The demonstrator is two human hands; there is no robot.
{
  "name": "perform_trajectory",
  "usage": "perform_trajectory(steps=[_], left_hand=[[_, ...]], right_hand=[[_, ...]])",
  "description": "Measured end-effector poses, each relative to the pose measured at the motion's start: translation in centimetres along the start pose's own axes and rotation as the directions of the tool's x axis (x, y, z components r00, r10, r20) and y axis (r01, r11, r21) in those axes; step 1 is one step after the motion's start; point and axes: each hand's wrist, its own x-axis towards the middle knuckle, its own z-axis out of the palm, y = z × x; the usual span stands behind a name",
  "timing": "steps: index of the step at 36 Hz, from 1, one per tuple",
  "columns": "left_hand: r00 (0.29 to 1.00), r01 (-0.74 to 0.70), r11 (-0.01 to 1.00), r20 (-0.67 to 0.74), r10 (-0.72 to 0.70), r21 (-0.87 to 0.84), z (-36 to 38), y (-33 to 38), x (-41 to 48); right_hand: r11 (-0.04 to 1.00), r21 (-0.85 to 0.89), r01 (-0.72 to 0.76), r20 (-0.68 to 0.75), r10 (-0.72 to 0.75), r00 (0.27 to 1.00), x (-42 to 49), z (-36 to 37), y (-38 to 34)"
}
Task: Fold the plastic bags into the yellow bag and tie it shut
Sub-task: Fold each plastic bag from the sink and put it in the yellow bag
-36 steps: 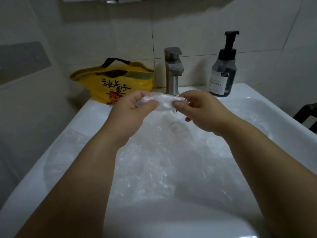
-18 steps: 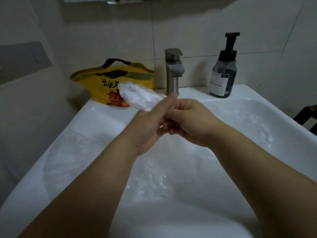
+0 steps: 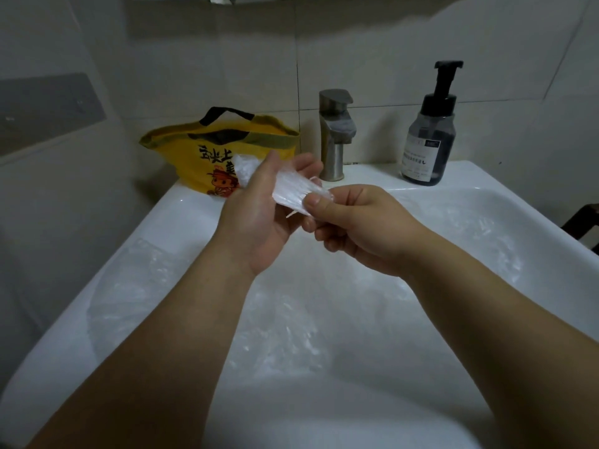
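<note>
A folded clear plastic bag point(image 3: 293, 191) lies across the palm of my left hand point(image 3: 259, 218), whose fingers curl up behind it. My right hand point(image 3: 353, 228) pinches the bag's near end between thumb and fingers. Both hands hover over the white sink point(image 3: 181, 205). The yellow bag point(image 3: 207, 157) with black handles and a cartoon print stands open on the sink's back left corner, just behind my left hand. More clear plastic bags point(image 3: 285, 322) lie spread in the basin under my arms.
A steel faucet point(image 3: 334, 131) stands at the back centre. A dark pump bottle point(image 3: 428, 137) sits at the back right. Tiled walls close in on the left and behind. A dark chair part point(image 3: 583, 225) shows at the right edge.
My left hand has turned palm up, so the folded bag now lies flat across it. My right hand has taken the bag's near end in a pinch.
</note>
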Motion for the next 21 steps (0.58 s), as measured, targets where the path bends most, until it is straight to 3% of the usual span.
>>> perform_trajectory(steps=[4, 12, 18, 21], left_hand=[[0.998, -0.054, 0.989, -0.036, 0.050, -0.134, 0.26, 0.08, 0.17], [0.990, -0.119, 0.970, -0.099, 0.100, -0.212, 0.50, -0.04, 0.07], [0.990, -0.111, 0.975, -0.106, 0.092, -0.195, 0.40, 0.00, 0.01], [0.978, -0.119, 0.988, -0.182, 0.100, -0.101, 0.11, -0.01, 0.32]], right_hand=[[1.000, -0.009, -0.003, -0.007, 0.003, 1.000, 0.07, -0.14, 0.08], [1.000, -0.028, 0.006, 0.009, -0.006, 1.000, 0.30, 0.10, 0.08], [1.000, -0.016, 0.000, 0.014, 0.000, 1.000, 0.33, 0.09, 0.16], [1.000, -0.017, -0.015, -0.002, 0.015, 1.000, 0.39, -0.06, 0.14]])
